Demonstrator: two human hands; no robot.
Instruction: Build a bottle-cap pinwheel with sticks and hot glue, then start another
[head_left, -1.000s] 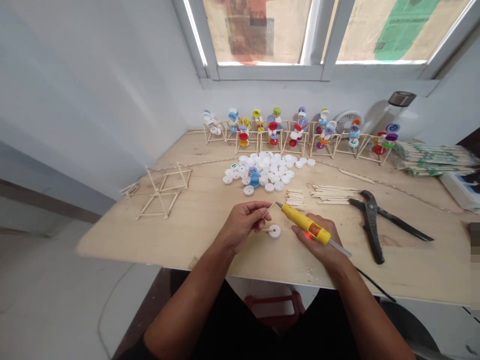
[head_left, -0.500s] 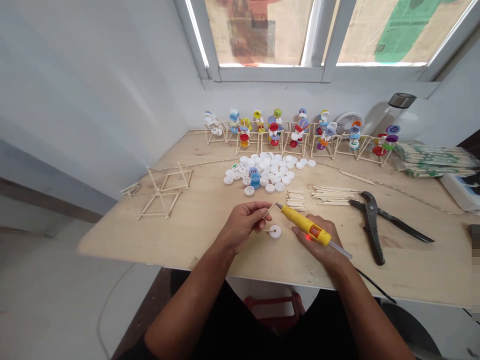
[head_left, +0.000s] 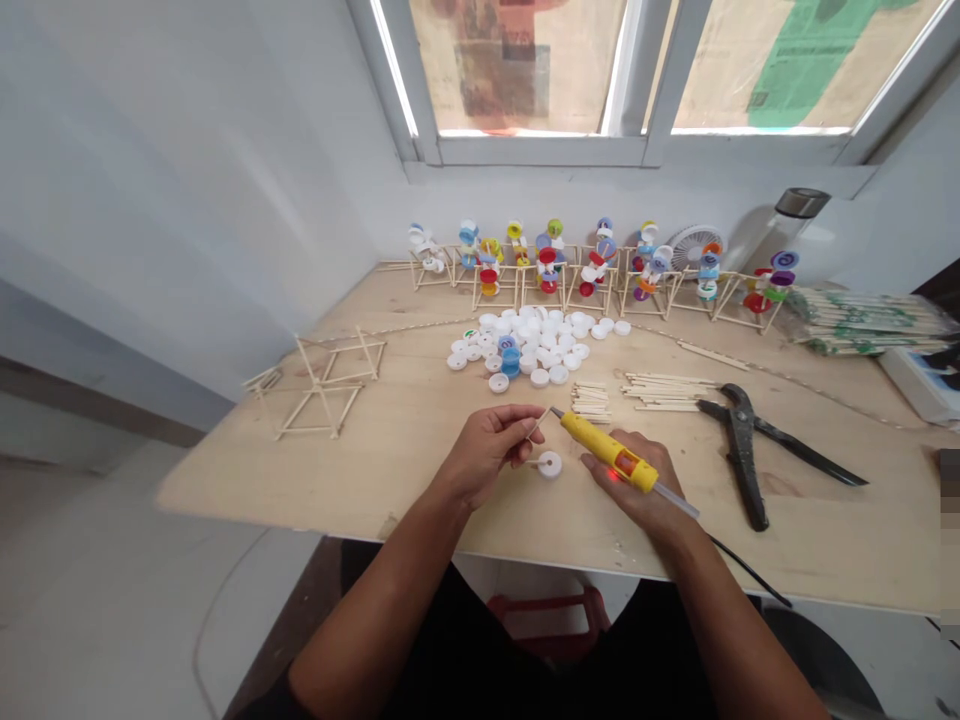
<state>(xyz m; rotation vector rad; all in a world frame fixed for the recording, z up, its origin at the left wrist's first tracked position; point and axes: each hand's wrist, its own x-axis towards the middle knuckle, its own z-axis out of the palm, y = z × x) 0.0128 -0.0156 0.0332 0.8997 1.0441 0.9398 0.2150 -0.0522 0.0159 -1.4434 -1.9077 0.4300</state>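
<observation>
Pinched between the thumb and fingers of my left hand (head_left: pixel 491 450) is a thin wooden stick (head_left: pixel 538 424). My right hand (head_left: pixel 645 490) is wrapped round a yellow glue gun (head_left: pixel 607 448), whose metal nozzle meets the stick's upper end. Just below the fingers of my left hand, a white bottle cap (head_left: pixel 550 465) with another short stick against it is over the table. A pile of white caps (head_left: pixel 551 345), with a blue one (head_left: pixel 509 361) among them, lies beyond my hands. Short sticks (head_left: pixel 591 401) are stacked behind the glue gun.
Longer sticks (head_left: pixel 667 390) and black pliers (head_left: pixel 742 450) lie on the right. Stick frames (head_left: pixel 319 405) stand at the left. Along the wall are frames with coloured caps (head_left: pixel 547 270), a small fan (head_left: pixel 694 248) and a bottle (head_left: pixel 787 225). The table's front edge (head_left: pixel 525 560) is near me.
The glue gun and my right hand have shifted very slightly to the left. My left hand keeps its pinch on the stick in almost the same place.
</observation>
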